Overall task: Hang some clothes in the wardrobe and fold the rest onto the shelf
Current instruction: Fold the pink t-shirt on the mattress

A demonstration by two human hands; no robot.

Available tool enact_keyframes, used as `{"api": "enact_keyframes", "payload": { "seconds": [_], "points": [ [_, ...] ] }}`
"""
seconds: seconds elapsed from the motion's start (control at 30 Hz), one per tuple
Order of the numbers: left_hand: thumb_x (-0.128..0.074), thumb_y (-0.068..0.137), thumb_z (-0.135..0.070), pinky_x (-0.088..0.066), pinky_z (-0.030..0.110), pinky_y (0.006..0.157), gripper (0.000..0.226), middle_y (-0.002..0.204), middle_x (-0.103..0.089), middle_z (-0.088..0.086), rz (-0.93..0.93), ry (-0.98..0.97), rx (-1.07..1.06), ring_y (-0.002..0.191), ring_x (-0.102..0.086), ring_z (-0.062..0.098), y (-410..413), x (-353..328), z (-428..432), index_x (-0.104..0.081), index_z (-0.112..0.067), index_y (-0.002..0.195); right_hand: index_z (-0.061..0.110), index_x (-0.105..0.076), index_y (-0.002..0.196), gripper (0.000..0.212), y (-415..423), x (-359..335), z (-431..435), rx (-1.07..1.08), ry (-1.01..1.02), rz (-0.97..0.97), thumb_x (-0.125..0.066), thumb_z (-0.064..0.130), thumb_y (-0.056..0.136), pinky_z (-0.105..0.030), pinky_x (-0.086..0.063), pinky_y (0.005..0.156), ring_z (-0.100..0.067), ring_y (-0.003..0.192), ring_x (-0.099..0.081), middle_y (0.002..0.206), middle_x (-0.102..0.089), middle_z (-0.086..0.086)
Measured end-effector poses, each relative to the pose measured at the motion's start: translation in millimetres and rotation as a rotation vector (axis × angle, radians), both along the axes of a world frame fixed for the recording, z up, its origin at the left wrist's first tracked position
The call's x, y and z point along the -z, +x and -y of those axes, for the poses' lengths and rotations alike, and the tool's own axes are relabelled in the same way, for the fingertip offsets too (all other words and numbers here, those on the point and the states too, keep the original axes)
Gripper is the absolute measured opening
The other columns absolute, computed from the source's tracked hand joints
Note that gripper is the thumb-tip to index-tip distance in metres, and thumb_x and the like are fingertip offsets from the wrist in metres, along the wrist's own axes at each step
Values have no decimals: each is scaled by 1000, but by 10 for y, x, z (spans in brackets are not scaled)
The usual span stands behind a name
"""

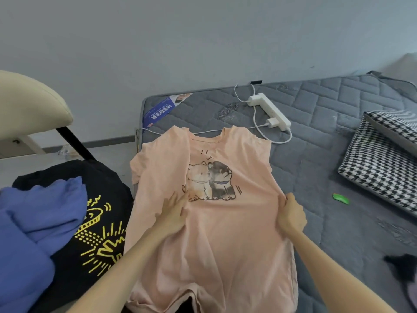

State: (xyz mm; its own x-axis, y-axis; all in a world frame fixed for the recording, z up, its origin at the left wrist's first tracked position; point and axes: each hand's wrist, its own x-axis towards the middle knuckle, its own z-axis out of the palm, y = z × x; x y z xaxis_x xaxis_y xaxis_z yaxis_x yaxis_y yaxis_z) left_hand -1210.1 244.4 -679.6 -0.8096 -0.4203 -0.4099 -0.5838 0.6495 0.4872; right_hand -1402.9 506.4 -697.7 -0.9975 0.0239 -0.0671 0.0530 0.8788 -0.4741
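peach t-shirt (209, 222) runs lengthwise up mid-frame; right hand (291, 216) pinches its right edge, left hand (172, 214) presses it flat, fingers spread

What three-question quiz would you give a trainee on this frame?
1. True or false: the peach T-shirt lies print-side up on the grey mattress.
2. The left hand lies flat on the shirt. What is the right hand doing? A) hovering above the shirt B) gripping the shirt's side edge C) holding a hanger
3. Which garment lies on top of the black T-shirt?

Key: 1 true; 2 B; 3 the blue garment.
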Motion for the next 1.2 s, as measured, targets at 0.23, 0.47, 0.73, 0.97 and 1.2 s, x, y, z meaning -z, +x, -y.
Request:
{"api": "enact_keyframes", "payload": {
  "seconds": [0.23,0.47,0.73,0.97,1.2],
  "points": [
    [-30,101,-32,-11,57,114,56,159,10,6,132,-41,30,145,11,31,-62,42,-141,-3,-39,150,8,-44,85,36,-336,-73,-491,108,55,14,-30,37,101,-36,-37,62,-30,68,-47,81,-54,-16],
    [-27,102,-36,-5,59,112,53,159,15,1,138,-89,35,145,13,33,-47,-16,-348,-4,-43,149,11,-48,98,39,-219,0,-521,148,-57,187,-35,47,99,-37,-39,73,-31,85,-51,103,-60,-15],
    [-28,100,-42,0,61,112,56,157,20,-1,160,-79,179,144,18,34,24,23,-805,1,-46,148,6,-46,91,51,386,22,-796,80,-65,188,-34,56,95,-38,-41,68,-32,81,-53,92,-57,-14],
    [-29,100,-43,-2,69,106,55,155,28,-7,186,-31,200,142,24,32,180,65,-984,0,-49,147,10,-38,87,41,975,130,-927,-28,-91,102,-31,48,99,-35,-36,54,-27,66,-51,77,-53,-10],
    [-31,99,-48,-7,73,103,58,155,27,-5,194,-124,221,142,23,35,276,157,-1050,2,-49,146,10,-37,82,34,783,134,-1406,-69,101,-55,-34,38,102,-36,-32,57,-27,66,-45,74,-51,-10]
  ]
}}
